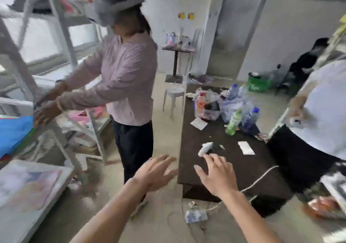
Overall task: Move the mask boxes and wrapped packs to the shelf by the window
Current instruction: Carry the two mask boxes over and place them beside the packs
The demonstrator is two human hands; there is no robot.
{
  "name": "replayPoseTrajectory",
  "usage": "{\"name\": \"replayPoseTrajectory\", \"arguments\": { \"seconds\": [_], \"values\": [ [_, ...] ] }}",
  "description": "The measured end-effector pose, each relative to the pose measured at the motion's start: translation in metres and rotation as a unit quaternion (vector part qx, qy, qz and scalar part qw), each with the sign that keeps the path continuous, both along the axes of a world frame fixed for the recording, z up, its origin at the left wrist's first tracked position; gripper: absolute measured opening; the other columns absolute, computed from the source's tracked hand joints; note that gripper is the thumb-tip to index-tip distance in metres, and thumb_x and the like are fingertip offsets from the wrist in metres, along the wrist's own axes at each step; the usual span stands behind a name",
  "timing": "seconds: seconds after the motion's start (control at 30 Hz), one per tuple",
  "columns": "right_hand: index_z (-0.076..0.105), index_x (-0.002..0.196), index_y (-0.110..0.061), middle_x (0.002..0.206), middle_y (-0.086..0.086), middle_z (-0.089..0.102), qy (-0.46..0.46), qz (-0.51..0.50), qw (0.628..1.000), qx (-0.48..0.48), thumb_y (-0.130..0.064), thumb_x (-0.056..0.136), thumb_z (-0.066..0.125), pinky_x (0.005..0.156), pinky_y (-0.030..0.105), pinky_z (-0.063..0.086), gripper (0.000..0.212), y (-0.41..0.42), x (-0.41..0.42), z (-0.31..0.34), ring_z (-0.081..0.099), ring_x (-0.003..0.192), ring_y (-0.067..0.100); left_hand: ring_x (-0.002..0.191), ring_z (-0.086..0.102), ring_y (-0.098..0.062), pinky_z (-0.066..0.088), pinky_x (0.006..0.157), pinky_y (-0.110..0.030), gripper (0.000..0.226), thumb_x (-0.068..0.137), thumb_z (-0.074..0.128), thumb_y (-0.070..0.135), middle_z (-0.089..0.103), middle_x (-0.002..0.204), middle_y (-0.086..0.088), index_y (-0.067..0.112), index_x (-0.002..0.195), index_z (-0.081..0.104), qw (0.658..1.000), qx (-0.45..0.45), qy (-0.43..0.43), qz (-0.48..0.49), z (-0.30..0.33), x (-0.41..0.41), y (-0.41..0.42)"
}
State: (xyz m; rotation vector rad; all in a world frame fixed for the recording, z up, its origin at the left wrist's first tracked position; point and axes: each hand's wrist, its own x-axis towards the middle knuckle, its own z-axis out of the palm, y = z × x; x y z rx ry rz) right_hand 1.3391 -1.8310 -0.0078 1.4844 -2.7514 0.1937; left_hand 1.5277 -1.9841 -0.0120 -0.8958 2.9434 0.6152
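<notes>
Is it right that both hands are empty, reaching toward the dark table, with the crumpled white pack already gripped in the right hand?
Not quite. The head view shows the right hand open and empty; the crumpled white pack lies on the dark table just beyond its fingertips. The left hand is empty too.

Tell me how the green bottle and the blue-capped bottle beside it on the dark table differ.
The green bottle is green-tinted with a green cap; the blue-capped bottle has a clear body with a blue label. The green one stands nearer the table's middle. Both are upright plastic bottles, close together.

No legible text anywhere.
</notes>
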Motion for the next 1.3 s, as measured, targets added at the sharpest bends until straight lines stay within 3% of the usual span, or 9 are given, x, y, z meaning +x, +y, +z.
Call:
{"name": "replayPoseTrajectory", "arguments": {
  "seconds": [0.1, 0.27, 0.53, 0.83, 1.3],
  "values": [
    [0.057, 0.14, -0.027, 0.136, -0.003, 0.06, -0.013, -0.123, 0.992, -0.009, -0.078, 0.089, 0.024, 0.099, 0.043, 0.045, 0.079, 0.095, -0.071, 0.0, 0.054, 0.123, 0.025, 0.134, 0.049, -0.027, 0.043, 0.108, -0.044, 0.061, 0.098, 0.035, 0.066, 0.048, 0.147, -0.001, 0.032, 0.147, 0.042, 0.994, -0.007, 0.006, -0.104, 0.016, -0.115, 0.057],
    [0.051, 0.145, -0.025, 0.142, 0.002, 0.056, -0.029, -0.3, 0.954, 0.001, -0.078, 0.09, 0.022, 0.105, 0.043, 0.042, 0.082, 0.261, -0.155, 0.001, 0.05, 0.13, 0.027, 0.145, 0.037, -0.028, 0.032, 0.117, -0.048, 0.068, 0.097, 0.031, 0.067, 0.041, 0.155, -0.006, 0.026, 0.151, 0.039, 0.965, -0.035, 0.019, -0.259, 0.02, -0.266, 0.167],
    [0.051, 0.142, -0.025, 0.142, 0.004, 0.054, -0.021, -0.494, 0.868, 0.045, -0.075, 0.094, 0.03, 0.102, 0.044, 0.041, 0.072, 0.467, -0.202, 0.01, 0.05, 0.13, 0.029, 0.142, 0.037, -0.029, 0.033, 0.115, -0.046, 0.064, 0.1, 0.035, 0.065, 0.038, 0.155, -0.005, 0.025, 0.15, 0.038, 0.886, -0.045, 0.026, -0.461, 0.006, -0.415, 0.393],
    [0.036, 0.154, -0.02, 0.156, 0.009, 0.04, -0.088, -0.625, 0.774, 0.055, -0.078, 0.094, 0.025, 0.112, 0.048, 0.032, 0.084, 0.626, -0.208, 0.005, 0.036, 0.142, 0.033, 0.151, 0.027, -0.029, 0.024, 0.121, -0.047, 0.072, 0.098, 0.036, 0.067, 0.029, 0.163, -0.004, 0.027, 0.157, 0.028, 0.848, -0.019, -0.013, -0.529, -0.022, -0.5, 0.551],
    [0.033, 0.157, -0.023, 0.162, 0.01, 0.034, -0.13, -0.679, 0.722, 0.024, -0.081, 0.092, 0.019, 0.115, 0.049, 0.029, 0.089, 0.728, -0.385, -0.015, 0.032, 0.146, 0.034, 0.145, 0.035, -0.031, 0.034, 0.112, -0.054, 0.068, 0.097, 0.036, 0.068, 0.034, 0.159, -0.006, 0.029, 0.153, 0.033, 0.841, -0.001, -0.028, -0.54, -0.028, -0.719, 0.64]
  ]
}}
